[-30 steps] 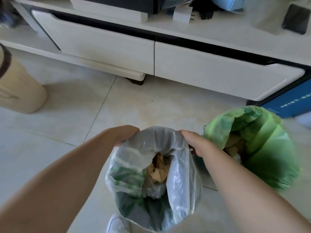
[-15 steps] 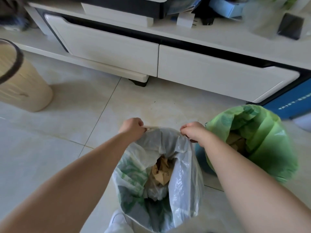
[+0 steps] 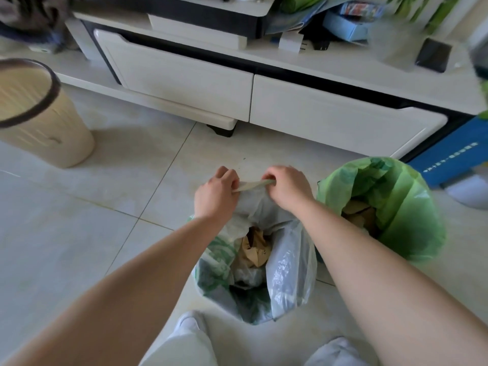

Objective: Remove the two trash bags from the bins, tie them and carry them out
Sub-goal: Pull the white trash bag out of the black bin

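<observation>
Both the left hand [image 3: 215, 192] and the right hand [image 3: 286, 187] pinch the stretched rim of the clear trash bag [image 3: 287, 262]. The green trash bag [image 3: 404, 207] stands open just beside the right hand.

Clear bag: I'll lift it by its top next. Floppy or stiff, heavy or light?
Likely floppy: the clear bag sags and creases below its pinched rim. Probably light: crumpled paper shows inside. The thin film might stretch or tear.

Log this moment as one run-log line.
phase: closing clear bag | left hand: pinches its stretched rim | right hand: pinches same rim | green bag: open, untied, at right
</observation>
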